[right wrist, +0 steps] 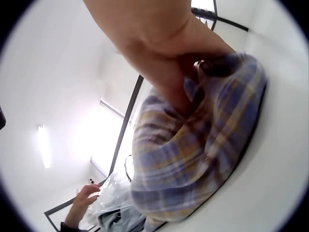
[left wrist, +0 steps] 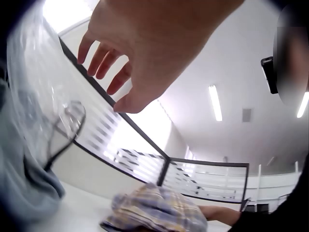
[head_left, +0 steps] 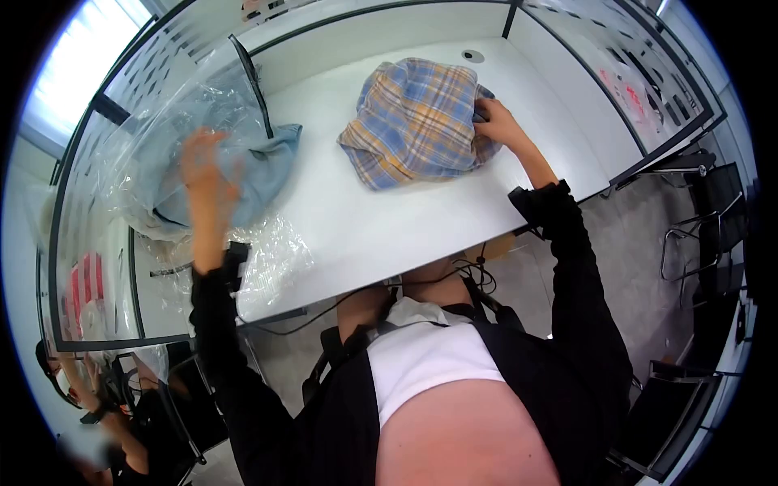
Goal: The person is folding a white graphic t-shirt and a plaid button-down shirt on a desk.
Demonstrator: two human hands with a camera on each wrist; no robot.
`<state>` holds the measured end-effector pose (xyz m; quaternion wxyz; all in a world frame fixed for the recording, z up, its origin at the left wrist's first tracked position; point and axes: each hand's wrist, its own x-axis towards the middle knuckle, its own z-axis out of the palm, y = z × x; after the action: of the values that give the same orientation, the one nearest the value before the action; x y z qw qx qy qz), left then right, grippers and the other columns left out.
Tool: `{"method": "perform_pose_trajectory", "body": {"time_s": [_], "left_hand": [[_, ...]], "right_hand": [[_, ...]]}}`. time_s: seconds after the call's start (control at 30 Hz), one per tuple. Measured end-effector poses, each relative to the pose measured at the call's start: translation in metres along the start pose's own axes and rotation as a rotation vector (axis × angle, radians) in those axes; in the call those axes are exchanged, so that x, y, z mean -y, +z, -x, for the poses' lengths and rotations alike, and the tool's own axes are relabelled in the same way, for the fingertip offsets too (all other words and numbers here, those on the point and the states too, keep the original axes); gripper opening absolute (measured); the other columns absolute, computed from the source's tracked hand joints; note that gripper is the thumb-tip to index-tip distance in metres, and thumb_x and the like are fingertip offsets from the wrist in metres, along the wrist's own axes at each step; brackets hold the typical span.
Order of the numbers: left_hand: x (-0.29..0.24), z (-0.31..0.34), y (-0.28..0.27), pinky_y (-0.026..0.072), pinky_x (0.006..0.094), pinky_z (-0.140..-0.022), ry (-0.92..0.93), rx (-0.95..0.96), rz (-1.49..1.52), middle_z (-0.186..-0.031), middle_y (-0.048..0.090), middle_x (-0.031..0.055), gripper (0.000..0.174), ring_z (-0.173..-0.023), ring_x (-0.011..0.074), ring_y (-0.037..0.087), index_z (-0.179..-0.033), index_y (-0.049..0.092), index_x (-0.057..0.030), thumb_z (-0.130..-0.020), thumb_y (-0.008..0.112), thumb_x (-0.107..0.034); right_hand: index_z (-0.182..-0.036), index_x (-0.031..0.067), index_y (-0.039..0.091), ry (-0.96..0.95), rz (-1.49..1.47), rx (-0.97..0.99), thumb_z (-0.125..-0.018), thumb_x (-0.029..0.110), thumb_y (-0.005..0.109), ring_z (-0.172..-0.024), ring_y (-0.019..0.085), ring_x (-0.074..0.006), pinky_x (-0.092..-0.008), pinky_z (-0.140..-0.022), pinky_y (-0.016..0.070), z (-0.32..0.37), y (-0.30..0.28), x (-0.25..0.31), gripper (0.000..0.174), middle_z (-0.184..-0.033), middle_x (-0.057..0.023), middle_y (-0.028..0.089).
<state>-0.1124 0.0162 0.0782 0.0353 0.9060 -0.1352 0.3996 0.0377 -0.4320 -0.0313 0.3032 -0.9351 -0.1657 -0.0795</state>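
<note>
A crumpled blue-and-yellow plaid cloth (head_left: 417, 121) lies bunched on the white desk. My right hand (head_left: 500, 125) grips its right side; in the right wrist view the thumb goes into the folds of the cloth (right wrist: 193, 169), which hide the fingertips. My left hand (head_left: 207, 174), blurred in the head view, is over a light-blue denim piece (head_left: 271, 166) and a clear plastic bag (head_left: 134, 174). The left wrist view shows that left hand (left wrist: 140, 53) in the air with loosely spread fingers, holding nothing, and the bag (left wrist: 34, 96) off to one side.
Low partitions with dark frames (head_left: 583, 73) enclose the white desk (head_left: 324, 235). A dark strip (head_left: 255, 85) lies along the bag. Crinkled clear plastic (head_left: 279, 259) lies at the front left. Black cables (head_left: 482, 275) hang beneath the desk, and another person (head_left: 105, 413) is at the lower left.
</note>
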Motion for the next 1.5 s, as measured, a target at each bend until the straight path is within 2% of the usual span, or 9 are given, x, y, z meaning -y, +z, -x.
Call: {"method": "perform_pose_trajectory", "body": {"time_s": [0.27,0.57,0.67,0.83,0.9,1.0,1.3,1.4,1.5], "left_hand": [[-0.082,0.004,0.053,0.0396,0.0379,-0.090,0.150,0.497,0.449,-0.119,0.044,0.0141,0.041,-0.108,0.0334,0.046,-0.109,0.047,-0.0058,-0.073,0.065,-0.009],[-0.110,-0.017,0.089,0.0327,0.0379,-0.100,0.202,0.447,0.749,-0.131,0.032,0.0168,0.088,-0.119,0.0319,0.037,-0.133,0.022,-0.0019,-0.068,0.076,-0.029],[-0.135,-0.013,0.096,0.0363,0.0402,-0.096,0.179,0.383,0.726,-0.130,0.031,0.0230,0.095,-0.119,0.0394,0.036,-0.130,0.022,0.0003,-0.060,0.080,-0.027],[-0.133,-0.024,0.072,0.0465,0.0405,-0.077,-0.243,0.533,0.774,-0.099,0.057,0.0239,0.062,-0.095,0.0436,0.054,-0.115,0.042,-0.0029,-0.062,0.073,-0.013],[-0.109,-0.025,0.074,0.0491,0.0345,-0.072,-0.276,0.364,0.810,-0.093,0.061,0.0192,0.046,-0.087,0.0354,0.061,-0.110,0.049,-0.0026,-0.068,0.067,-0.009],[-0.060,-0.024,0.085,0.0487,0.0264,-0.072,-0.926,0.373,1.690,-0.096,0.061,0.0090,0.037,-0.082,0.0164,0.060,-0.112,0.050,0.0027,-0.078,0.060,-0.009],[0.017,0.022,0.090,0.0477,0.0283,-0.069,-0.720,0.331,0.728,-0.106,0.053,0.0184,0.064,-0.086,0.0206,0.057,-0.121,0.036,0.0054,-0.080,0.066,-0.034],[0.002,0.027,0.091,0.0475,0.0316,-0.073,-0.805,0.350,0.881,-0.111,0.050,0.0186,0.067,-0.090,0.0262,0.057,-0.124,0.036,0.0002,-0.077,0.069,-0.035],[-0.001,0.023,0.108,0.0463,0.0343,-0.079,-0.374,0.252,0.715,-0.117,0.048,0.0183,0.072,-0.093,0.0297,0.057,-0.125,0.035,-0.0015,-0.073,0.072,-0.036]], "right_hand": [[-0.073,0.0025,0.059,-0.164,-0.153,0.039,-0.065,0.015,0.067,-0.081,0.059,-0.0247,-0.0316,-0.075,0.0460,0.024,-0.001,0.010,0.017,-0.091,-0.0110,0.062],[-0.077,0.0050,0.052,0.299,-1.297,0.052,-0.077,0.004,0.056,-0.077,0.050,-0.0084,-0.0216,-0.069,0.0406,0.032,0.006,0.056,0.005,-0.081,-0.0007,0.055],[-0.073,0.0086,0.048,-0.034,-1.432,0.427,-0.071,0.000,0.059,-0.077,0.049,-0.0068,-0.0199,-0.069,0.0397,0.034,0.020,0.089,0.014,-0.081,0.0013,0.051],[-0.072,0.0104,0.045,-0.307,-1.272,0.495,-0.066,0.007,0.065,-0.087,0.046,-0.0120,-0.0231,-0.076,0.0357,0.048,0.000,0.139,0.022,-0.088,-0.0032,0.049],[-0.093,0.0065,0.050,-0.500,-1.306,0.384,-0.073,0.000,0.063,-0.103,0.049,-0.0129,-0.0273,-0.087,0.0390,0.041,-0.006,0.136,0.025,-0.110,-0.0073,0.051],[-0.103,0.0034,0.050,-0.555,-1.239,0.153,-0.078,0.004,0.058,-0.108,0.051,-0.0192,-0.0329,-0.094,0.0379,0.034,-0.034,0.141,0.027,-0.116,-0.0120,0.050],[-0.112,0.0047,0.049,0.052,-0.676,0.188,-0.078,0.016,0.063,-0.091,0.059,-0.0180,-0.0280,-0.080,0.0449,0.018,-0.015,0.076,0.039,-0.106,-0.0098,0.056],[-0.117,0.0077,0.045,0.052,-0.466,0.212,-0.077,0.026,0.067,-0.089,0.059,-0.0212,-0.0298,-0.081,0.0452,0.016,0.004,0.084,0.049,-0.112,-0.0116,0.054],[-0.133,0.0175,0.034,-0.318,-0.322,0.214,-0.073,0.039,0.070,-0.111,0.046,-0.0360,-0.0377,-0.087,0.0431,0.000,0.036,0.084,0.073,-0.123,-0.0265,0.041]]}}
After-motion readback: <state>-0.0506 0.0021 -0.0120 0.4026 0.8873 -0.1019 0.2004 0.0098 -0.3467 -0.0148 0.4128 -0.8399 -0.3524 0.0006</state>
